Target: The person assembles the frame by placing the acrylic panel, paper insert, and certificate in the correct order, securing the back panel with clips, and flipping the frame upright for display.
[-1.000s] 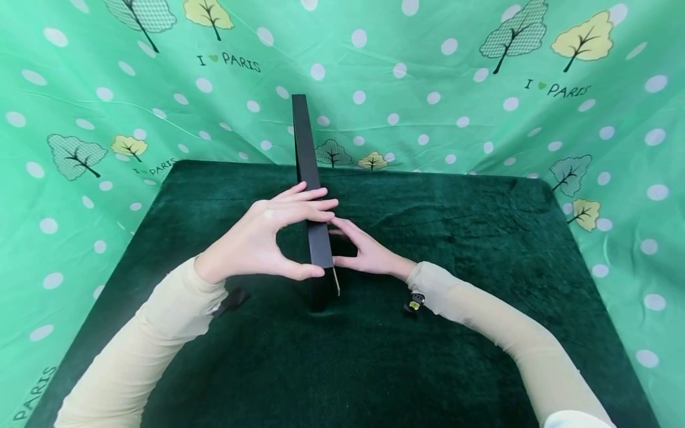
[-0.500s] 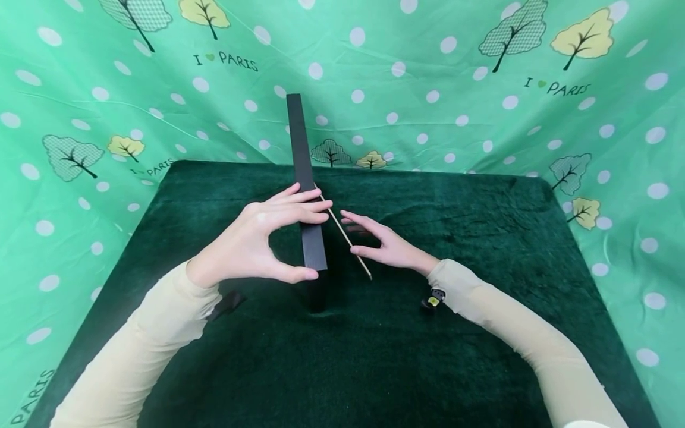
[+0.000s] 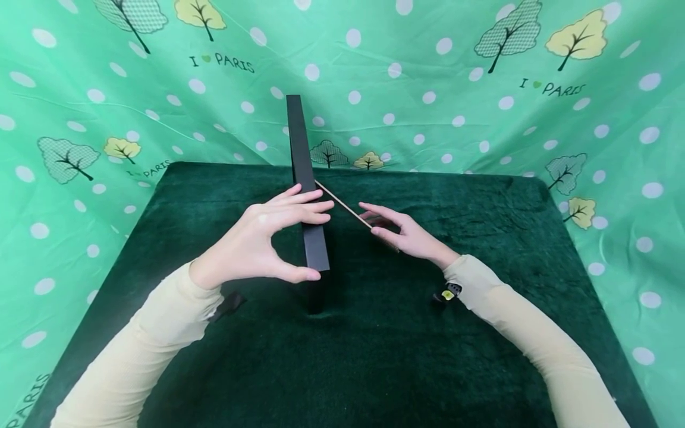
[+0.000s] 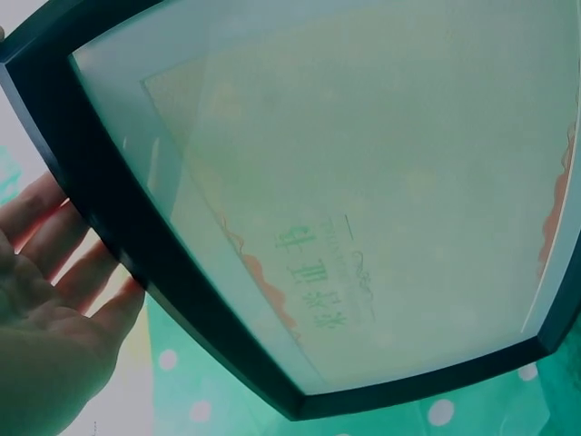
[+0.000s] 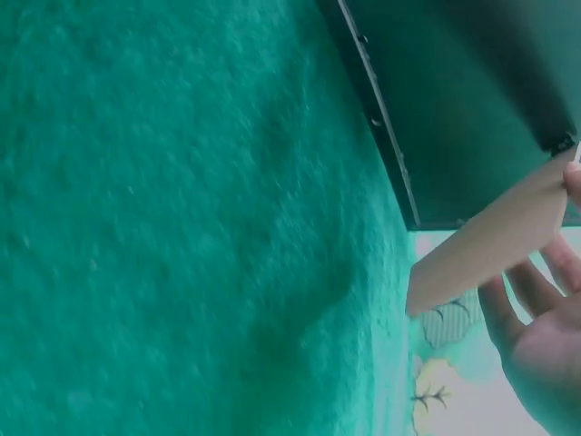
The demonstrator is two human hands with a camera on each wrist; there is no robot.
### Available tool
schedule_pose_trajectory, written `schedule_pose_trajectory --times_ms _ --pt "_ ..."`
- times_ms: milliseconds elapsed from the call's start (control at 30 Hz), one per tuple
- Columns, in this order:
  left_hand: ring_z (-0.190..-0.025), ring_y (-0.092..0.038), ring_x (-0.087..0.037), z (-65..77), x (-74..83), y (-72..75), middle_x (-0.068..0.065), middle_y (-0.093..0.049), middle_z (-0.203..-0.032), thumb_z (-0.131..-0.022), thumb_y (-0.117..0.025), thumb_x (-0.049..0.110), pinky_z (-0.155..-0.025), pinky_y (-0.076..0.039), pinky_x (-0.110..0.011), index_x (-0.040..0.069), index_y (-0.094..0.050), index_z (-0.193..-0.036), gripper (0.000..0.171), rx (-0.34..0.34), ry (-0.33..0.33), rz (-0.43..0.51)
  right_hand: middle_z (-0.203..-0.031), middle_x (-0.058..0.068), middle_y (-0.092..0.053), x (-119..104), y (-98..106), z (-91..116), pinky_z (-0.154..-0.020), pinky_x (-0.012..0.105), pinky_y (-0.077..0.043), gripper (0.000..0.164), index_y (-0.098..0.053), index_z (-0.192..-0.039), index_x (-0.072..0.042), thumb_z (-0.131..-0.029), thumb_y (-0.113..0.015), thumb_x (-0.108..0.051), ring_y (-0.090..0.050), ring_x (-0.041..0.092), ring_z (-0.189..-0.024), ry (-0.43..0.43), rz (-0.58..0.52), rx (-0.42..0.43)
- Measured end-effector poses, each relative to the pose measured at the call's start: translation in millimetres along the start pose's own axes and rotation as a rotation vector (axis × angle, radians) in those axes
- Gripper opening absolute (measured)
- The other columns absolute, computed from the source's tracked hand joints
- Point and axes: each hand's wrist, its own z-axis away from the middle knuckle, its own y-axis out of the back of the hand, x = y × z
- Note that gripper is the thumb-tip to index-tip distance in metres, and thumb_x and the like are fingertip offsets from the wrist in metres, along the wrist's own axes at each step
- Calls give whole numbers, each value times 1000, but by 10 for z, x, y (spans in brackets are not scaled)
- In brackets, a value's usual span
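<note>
A black picture frame (image 3: pixel 299 142) stands on edge on the dark green cloth, its narrow top side facing up in the head view. My left hand (image 3: pixel 251 241) holds that top side, fingers laid across it and thumb at the near corner. In the left wrist view, glass covers a pale sheet (image 4: pixel 399 163) with green writing and orange wavy borders. My right hand (image 3: pixel 414 235) pinches the free end of the frame's thin brown stand flap (image 5: pixel 490 245), which slants out from the dark back (image 5: pixel 436 100). The flap's inner end is near my left fingertips in the head view.
The green velvety cloth (image 3: pixel 455 345) covers the table. Behind and at both sides hangs a light green curtain (image 3: pixel 417 53) with white dots and printed trees. A small black wrist camera (image 3: pixel 448 293) sits under the right sleeve.
My right hand has moved right, away from the picture frame, and the stand flap has swung outward with it. My left hand stays on the frame, which shifted only slightly.
</note>
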Motion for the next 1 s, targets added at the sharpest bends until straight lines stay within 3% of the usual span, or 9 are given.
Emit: schedule_pose_trajectory --times_ms 333,533,700,933,1000 --pt "-132 -43 -27 -108 -45 -114 -5 -64 -122 -72 -79 55 -113 -21 -46 5 -64 -120 71 7 -35 -8 -136 28 -47 -1 185 6 -99 51 -40 39 -42 -140 7 -102 -41 2 -49 40 -121 -63 62 90" --pt "-133 -42 -24 -237 -55 -208 -5 -64 -119 -70 -82 51 -113 -20 -43 4 -64 -117 69 -31 -50 -63 -130 27 -51 62 256 36 -90 53 -44 37 -45 -137 8 -101 -43 1 -54 44 -109 -77 115 131" --pt "-131 -43 -24 -381 -44 -308 -5 -66 -115 -68 -85 45 -114 -18 -41 3 -65 -115 66 -77 -54 -130 -126 28 -54 169 290 81 -86 52 -45 33 -49 -133 9 -100 -46 1 -57 40 -105 -73 149 194" --pt "-131 -42 -23 -506 -70 -473 -5 -66 -115 -71 -83 47 -115 -15 -41 4 -65 -116 64 -105 -52 -149 -131 20 -54 683 343 141 -89 50 -43 35 -51 -136 -2 -102 -49 -13 -55 27 -108 -100 158 227" --pt "-131 -42 -23 -527 -72 -502 -5 -66 -115 -72 -83 47 -115 -14 -41 4 -65 -116 64 -107 -48 -152 -131 21 -54 707 345 158 -89 51 -42 35 -51 -136 -2 -102 -48 -13 -55 27 -108 -106 161 230"
